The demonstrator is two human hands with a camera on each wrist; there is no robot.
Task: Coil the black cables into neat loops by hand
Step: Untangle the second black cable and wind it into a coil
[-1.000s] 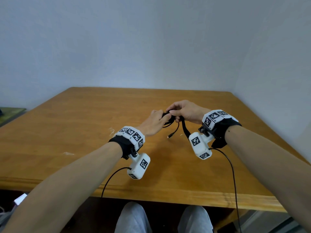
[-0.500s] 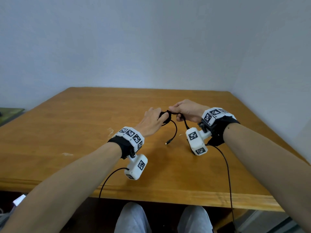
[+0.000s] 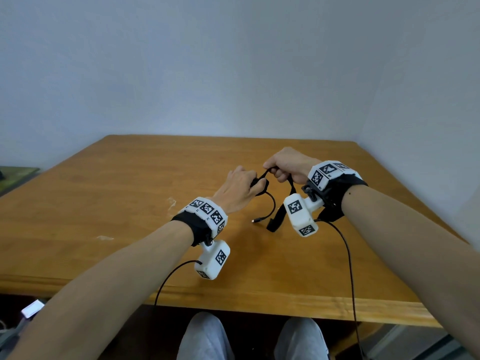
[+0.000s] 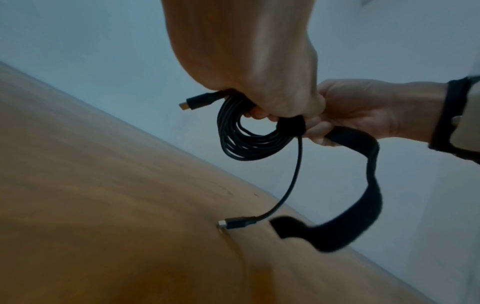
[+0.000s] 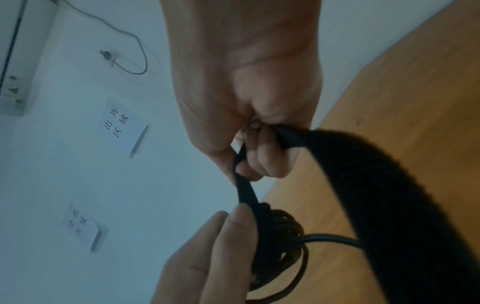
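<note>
My left hand (image 3: 244,187) grips a small coil of black cable (image 4: 249,144) above the wooden table (image 3: 104,203). One plug (image 4: 197,101) sticks out of the fist. The loose tail curves down and its plug (image 3: 257,220) touches the tabletop. My right hand (image 3: 283,168) pinches a black fabric strap (image 5: 389,195) just right of the coil. A short taut piece of the strap runs from the right fingers to a band round the coil (image 5: 280,236), where the left fingertips (image 5: 233,226) press it. The strap's long tail (image 3: 279,216) hangs down to the table.
Thin black leads from the wrist cameras (image 3: 348,268) drop over the table's front edge. Walls stand close behind and to the right. A green surface (image 3: 15,175) lies at the far left. Paper labels (image 5: 122,123) are stuck on the wall.
My hands have drawn slightly apart, and the right one has pulled the strap taut from the coil. The strap's tail and the loose cable end hang lower, down to the table.
</note>
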